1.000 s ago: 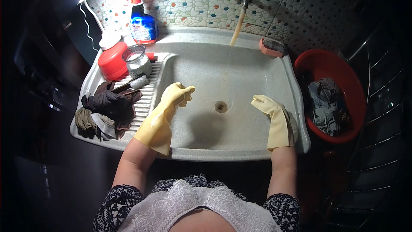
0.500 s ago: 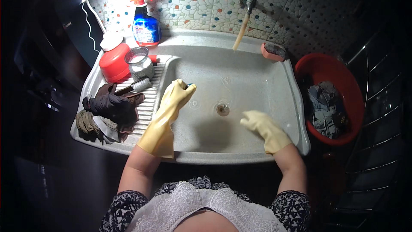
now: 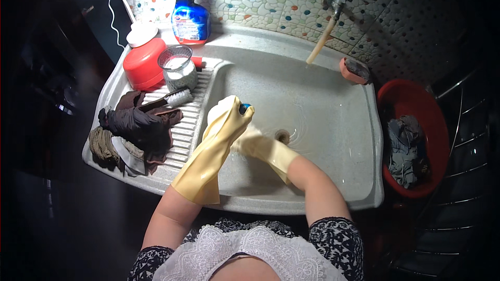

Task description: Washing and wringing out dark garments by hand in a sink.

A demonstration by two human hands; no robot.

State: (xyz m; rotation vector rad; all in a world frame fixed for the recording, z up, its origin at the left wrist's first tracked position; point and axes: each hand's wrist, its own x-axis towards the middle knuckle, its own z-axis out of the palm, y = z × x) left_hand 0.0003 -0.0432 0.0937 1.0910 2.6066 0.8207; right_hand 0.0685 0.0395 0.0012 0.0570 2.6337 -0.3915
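Observation:
My left hand (image 3: 235, 116), in a yellow rubber glove, is closed on a small blue object (image 3: 244, 108) over the left part of the grey sink (image 3: 323, 161), beside its ridged drainboard. My right hand (image 3: 252, 143), in a paler glove, reaches in beneath it, its fingers blurred and partly hidden. Dark cloths (image 3: 133, 125) lie heaped on the drainboard with a white-bristled brush (image 3: 177, 97). The drain (image 3: 284, 136) shows right of my hands.
A red jug (image 3: 143, 65), glass jar (image 3: 179, 78) and blue spray bottle (image 3: 190, 21) stand at back left. A hose (image 3: 323, 41) hangs from the tap. A pink soap dish (image 3: 354, 73) sits back right, a red basin of clothes (image 3: 437, 145) beside metal rails (image 3: 463, 200).
My right hand has swept left across the sink to beneath my left hand. The blue object shows more in my left hand. The view has shifted slightly.

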